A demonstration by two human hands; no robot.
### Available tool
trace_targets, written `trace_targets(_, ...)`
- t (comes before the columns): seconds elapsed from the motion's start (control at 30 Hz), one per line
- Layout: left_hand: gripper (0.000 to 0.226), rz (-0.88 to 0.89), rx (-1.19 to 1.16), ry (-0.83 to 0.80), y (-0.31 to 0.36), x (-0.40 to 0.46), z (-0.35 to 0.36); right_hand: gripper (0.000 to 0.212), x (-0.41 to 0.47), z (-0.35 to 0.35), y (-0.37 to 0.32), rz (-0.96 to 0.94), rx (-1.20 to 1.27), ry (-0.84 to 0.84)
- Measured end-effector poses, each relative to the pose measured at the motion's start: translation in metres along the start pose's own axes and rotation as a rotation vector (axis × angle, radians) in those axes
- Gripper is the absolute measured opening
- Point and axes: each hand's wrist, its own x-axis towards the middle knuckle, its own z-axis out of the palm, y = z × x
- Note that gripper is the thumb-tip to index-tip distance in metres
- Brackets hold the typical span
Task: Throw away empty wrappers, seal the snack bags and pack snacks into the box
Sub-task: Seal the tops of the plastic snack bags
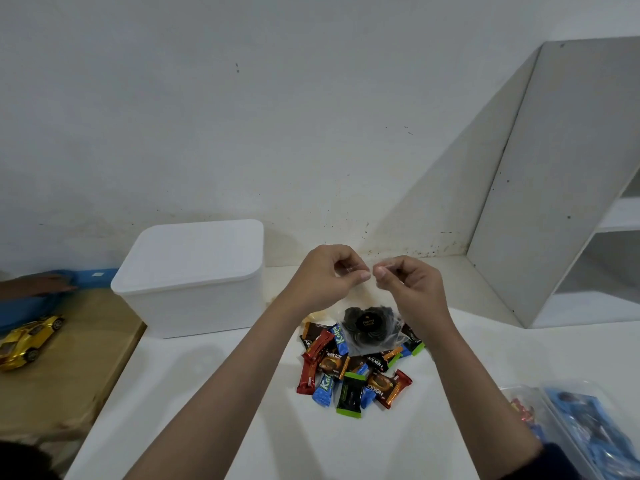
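Both my hands are raised over the white table point(214, 403). My left hand point(325, 275) and my right hand point(408, 282) each pinch the top edge of a clear plastic snack bag point(370, 327), thumbs almost touching. Dark round snacks fill the bag's bottom, which hangs just above a pile of small wrapped snacks point(353, 372) in red, blue, orange and black-green wrappers. A white box point(190, 275) with its lid on stands to the left of the pile, against the wall.
A clear plastic container point(581, 424) with blue packets sits at the table's right front edge. A white shelf unit point(571, 188) stands at the back right. On a lower wooden surface to the left lies a yellow toy car point(27, 337), with another person's hand point(52, 282) nearby.
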Motion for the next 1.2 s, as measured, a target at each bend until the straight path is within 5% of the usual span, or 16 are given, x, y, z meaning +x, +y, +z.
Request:
trace_targets(0.6, 0.01, 0.085, 0.054, 0.109, -0.008, -0.001, 0.005, 0.018, -0.003, 0.011, 0.001, -0.016, -0.003, 0.037)
trace_targets(0.97, 0.008, 0.007, 0.084, -0.027, -0.009, -0.002, -0.013, 0.017, 0.0, 0.0, -0.002, -0.029, 0.001, 0.081)
trace_targets(1.2, 0.008, 0.067, 0.089, 0.021, -0.006, -0.006, -0.013, 0.008, -0.005, 0.002, -0.009, 0.005, 0.028, 0.013)
